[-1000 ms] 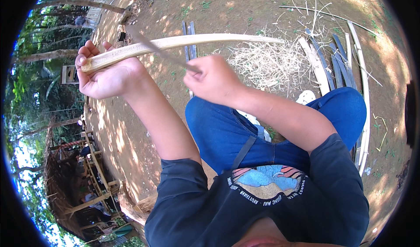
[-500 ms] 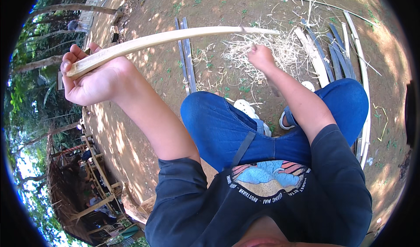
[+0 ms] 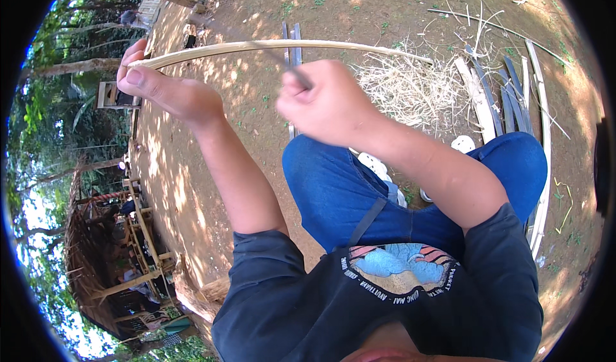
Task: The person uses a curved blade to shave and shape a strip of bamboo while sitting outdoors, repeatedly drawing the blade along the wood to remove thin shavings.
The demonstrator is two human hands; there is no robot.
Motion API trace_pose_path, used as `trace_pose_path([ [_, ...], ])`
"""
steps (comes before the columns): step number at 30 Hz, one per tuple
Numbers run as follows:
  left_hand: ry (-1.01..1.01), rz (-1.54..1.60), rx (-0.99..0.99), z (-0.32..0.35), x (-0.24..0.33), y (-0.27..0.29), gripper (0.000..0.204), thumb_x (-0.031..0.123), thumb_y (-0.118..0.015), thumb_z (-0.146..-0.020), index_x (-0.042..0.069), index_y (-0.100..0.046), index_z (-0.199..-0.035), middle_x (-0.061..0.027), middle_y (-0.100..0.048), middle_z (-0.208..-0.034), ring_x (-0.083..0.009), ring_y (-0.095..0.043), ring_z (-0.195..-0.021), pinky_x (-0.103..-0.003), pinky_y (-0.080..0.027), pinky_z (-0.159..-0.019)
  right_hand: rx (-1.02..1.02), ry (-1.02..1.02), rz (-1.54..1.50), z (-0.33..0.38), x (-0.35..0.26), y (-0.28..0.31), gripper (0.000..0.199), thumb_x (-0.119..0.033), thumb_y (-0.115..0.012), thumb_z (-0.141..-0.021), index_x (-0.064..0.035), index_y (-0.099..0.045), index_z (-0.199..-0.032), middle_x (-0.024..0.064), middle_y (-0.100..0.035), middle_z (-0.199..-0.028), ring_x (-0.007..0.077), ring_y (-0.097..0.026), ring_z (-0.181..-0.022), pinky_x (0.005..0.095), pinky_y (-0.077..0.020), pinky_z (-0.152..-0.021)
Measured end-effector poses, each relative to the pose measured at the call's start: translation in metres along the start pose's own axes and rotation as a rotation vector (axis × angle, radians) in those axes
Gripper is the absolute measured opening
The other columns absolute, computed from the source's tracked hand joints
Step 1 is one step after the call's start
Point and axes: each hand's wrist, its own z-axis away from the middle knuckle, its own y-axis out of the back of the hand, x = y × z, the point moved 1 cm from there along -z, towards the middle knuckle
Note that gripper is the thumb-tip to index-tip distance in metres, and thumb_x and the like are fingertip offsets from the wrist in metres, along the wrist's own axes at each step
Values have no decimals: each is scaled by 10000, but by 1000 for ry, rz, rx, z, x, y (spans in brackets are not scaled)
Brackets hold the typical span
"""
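A long pale strip of what looks like bamboo (image 3: 208,51) spans the view from left to right, gently bowed. Its left end rests in my left hand (image 3: 170,96), with the thumb below and the fingers curled behind. My right hand (image 3: 330,102) is a fist in front of the strip's middle, closed around a knife (image 3: 301,78). The dark blade points up and to the left across the strip, smeared by motion. Whether the blade touches the strip, I cannot tell. The strip's far right end reaches over a heap of pale shavings (image 3: 410,96).
Dark and pale split lengths (image 3: 478,96) lie on the dirt to the right of the shavings, with a long curved one (image 3: 545,137) beyond. Two dark slats (image 3: 292,54) lie behind the strip. A thatched shelter (image 3: 96,259) and trees stand at the left.
My right hand has swept left and nearer with the knife, from over the shavings to the strip's middle. My left hand has turned and shifted slightly right, and the strip moved with it.
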Motion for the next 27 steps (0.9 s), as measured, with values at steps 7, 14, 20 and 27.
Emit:
trace_pose_path([
  [7,-195,-195,-96,-7,13,6,610,506,49,-1019,29,-321,-1106,-149,-314,-1200,-330,-272,-1303,-507,-175,-1144,-33,98,53,-14,-33,-35,298,-105,-596,-766,-9,-391,-571,123,-395,-496,214,-384,-449,392,-346,-482],
  [14,91,-313,-124,-2,17,-1,738,669,-4,-967,10,-326,-1056,-170,-292,-1149,-304,-266,-1115,-538,-122,-1094,13,-218,187,-6,33,-6,385,-87,-594,-808,-121,-327,-533,12,-394,-475,127,-384,-454,356,-342,-468],
  [20,116,-334,-98,-8,10,1,746,690,-23,-960,14,-333,-1029,-153,-298,-1127,-292,-273,-1132,-526,-115,-1118,216,-727,503,45,185,102,198,-151,-554,-845,4,-677,-860,213,-683,-829,305,-681,-792,421,-525,-783],
  [27,25,-125,-149,-11,-4,-2,657,583,51,-979,41,-309,-1061,-149,-338,-1148,-294,-337,-1205,-509,-151,-1155,456,-739,525,56,216,157,181,-161,-551,-867,-13,-645,-820,149,-660,-751,237,-647,-705,405,-510,-708],
])
